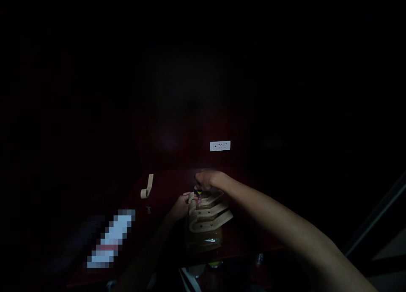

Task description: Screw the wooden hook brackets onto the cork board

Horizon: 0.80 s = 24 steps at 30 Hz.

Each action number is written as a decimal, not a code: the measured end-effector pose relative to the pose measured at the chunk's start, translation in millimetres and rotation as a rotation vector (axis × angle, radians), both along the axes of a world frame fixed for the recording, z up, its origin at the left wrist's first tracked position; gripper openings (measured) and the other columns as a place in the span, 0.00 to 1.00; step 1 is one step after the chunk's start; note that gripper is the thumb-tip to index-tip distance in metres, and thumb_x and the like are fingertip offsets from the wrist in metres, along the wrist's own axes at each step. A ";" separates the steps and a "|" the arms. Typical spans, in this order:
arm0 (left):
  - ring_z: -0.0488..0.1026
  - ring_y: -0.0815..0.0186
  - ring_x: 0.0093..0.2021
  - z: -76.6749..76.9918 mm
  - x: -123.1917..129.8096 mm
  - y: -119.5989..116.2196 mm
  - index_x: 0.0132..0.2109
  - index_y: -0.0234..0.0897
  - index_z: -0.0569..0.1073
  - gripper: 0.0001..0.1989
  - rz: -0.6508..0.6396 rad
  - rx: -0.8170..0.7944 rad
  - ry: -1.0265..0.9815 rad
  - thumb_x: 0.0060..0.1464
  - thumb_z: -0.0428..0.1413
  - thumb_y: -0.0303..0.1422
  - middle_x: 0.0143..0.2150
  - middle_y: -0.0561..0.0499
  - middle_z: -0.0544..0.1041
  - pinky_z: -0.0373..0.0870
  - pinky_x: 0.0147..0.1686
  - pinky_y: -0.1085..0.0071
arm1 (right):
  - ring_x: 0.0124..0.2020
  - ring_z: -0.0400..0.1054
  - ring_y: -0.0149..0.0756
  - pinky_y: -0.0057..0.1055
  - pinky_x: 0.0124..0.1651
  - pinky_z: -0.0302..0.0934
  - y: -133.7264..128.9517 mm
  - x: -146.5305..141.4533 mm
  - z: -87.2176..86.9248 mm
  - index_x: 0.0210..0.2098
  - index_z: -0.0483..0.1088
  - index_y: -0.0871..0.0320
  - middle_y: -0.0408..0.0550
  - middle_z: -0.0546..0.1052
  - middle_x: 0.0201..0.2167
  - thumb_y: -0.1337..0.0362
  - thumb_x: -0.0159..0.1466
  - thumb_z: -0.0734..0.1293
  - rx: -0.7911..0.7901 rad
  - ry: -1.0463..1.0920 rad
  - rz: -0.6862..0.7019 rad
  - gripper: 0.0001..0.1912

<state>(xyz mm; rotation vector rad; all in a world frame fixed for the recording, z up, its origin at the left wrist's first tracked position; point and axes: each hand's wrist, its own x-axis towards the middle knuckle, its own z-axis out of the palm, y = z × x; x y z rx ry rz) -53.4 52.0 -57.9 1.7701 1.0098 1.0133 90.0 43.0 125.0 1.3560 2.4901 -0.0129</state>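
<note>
My right hand (204,180) is closed round what looks like a screwdriver (199,193), with a bit of yellow and black showing below the fist. The tool points down at the far end of a brown board (203,241) with a glossy near end. My left hand (181,206) comes in from the left, its fingers closed on the curved end of the farthest pale wooden hook (191,197), close to the tool's tip. Nearer me, other pale wooden hooks (211,225) lie in a row across the board, with dark round spots like screw heads or holes.
A loose pale wooden hook (148,189) lies at the left of the dark red table (171,182), with small metal pieces (148,209), perhaps screws, nearer me. A blurred-out pale item (111,241) is at front left. A white socket plate (220,146) is on the wall behind.
</note>
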 end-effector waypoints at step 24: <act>0.71 0.60 0.45 7.2 0.2 -4.6 0.35 0.32 0.79 0.15 -0.020 -0.026 -0.038 0.42 0.63 0.39 0.46 0.43 0.75 0.69 0.45 0.68 | 0.40 0.73 0.43 0.28 0.32 0.61 -0.9 -6.8 7.3 0.38 0.75 0.65 0.60 0.77 0.41 0.56 0.60 0.63 -0.040 0.049 0.015 0.18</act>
